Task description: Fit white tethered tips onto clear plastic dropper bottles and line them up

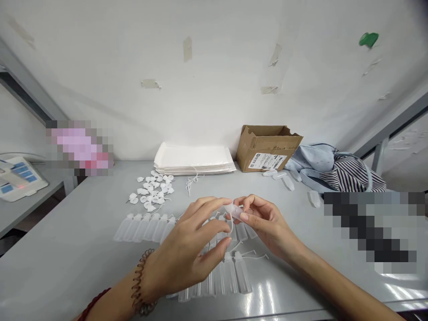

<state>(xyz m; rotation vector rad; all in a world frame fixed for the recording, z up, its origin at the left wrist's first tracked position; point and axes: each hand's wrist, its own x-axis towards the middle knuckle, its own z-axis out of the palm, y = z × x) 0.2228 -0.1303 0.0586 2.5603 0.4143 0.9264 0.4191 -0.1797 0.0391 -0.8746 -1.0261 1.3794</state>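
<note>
Over the grey table, my right hand [269, 223] pinches a small translucent plastic bottle [237, 213] between thumb and fingers. The bottle lies tilted, its white cap end pointing left, and a thin white strap hangs from it. At that cap end is my left hand [189, 247], index fingertip touching it, thumb and other fingers apart. Beneath my hands, similar bottles [242, 274] lie in rows, some with thin straps sticking out; my left hand hides part of them. More bottles [135, 228] continue to the left. Several loose white caps [152, 189] are scattered behind those.
A stack of white padded envelopes [195, 158] and an open cardboard box [267, 149] stand against the wall. Right of the box are a few loose translucent bottles [288, 182] and a blue and striped cloth bag [351, 171]. Pixelated areas cover both sides.
</note>
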